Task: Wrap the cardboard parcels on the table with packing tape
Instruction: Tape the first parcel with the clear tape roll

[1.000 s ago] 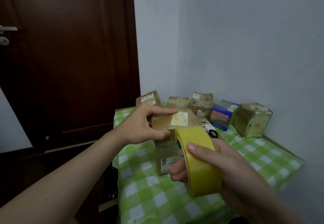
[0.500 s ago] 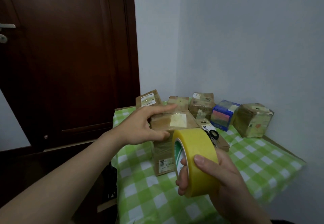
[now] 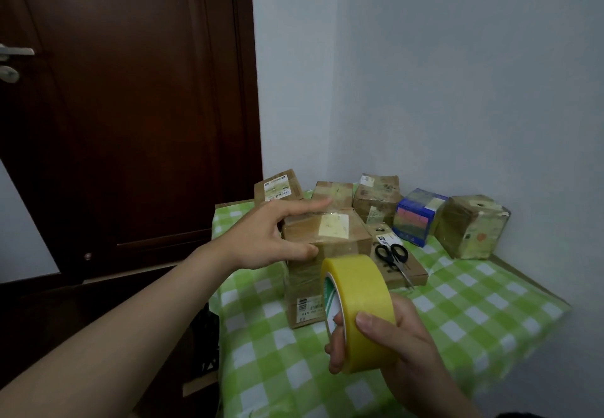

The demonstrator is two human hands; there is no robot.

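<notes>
Left hand (image 3: 268,238): positioned at the top of the upright cardboard parcel (image 3: 322,290); fingers (image 3: 307,206) straight and spread apart, the forefinger lying along the far top edge and the thumb set against the near top edge, in contact with the cardboard rather than curled round it; right hand (image 3: 397,349): clamped on the roll of yellow packing tape (image 3: 361,306), the thumb pressed on the outer band and the other fingers hooked into the core from the left side; the roll is held on edge, above the surface (image 3: 464,316) and just in front of the parcel, its upper rim overlapping the parcel's front face in this view; whether a strip of tape runs from the roll to the parcel cannot be told; the parcel stands on end on the green-and-white checked cloth, a pale label on its top face and a barcode label low on its front; just to its right lies a flat cardboard box (image 3: 410,275) with a pair of black-handled scissors (image 3: 394,259) resting on it, blades pointing toward the person; along the back of the surface, near the wall (image 3: 457,74), stand three more brown parcels (image 3: 376,200), then a blue box (image 3: 416,218), then a taped cube-shaped parcel (image 3: 470,226) at the far right; the leftmost of the brown parcels leans tilted beside the dark wooden door (image 3: 130,107); a metal door handle (image 3: 14,51) shows at the left edge of the view
</notes>
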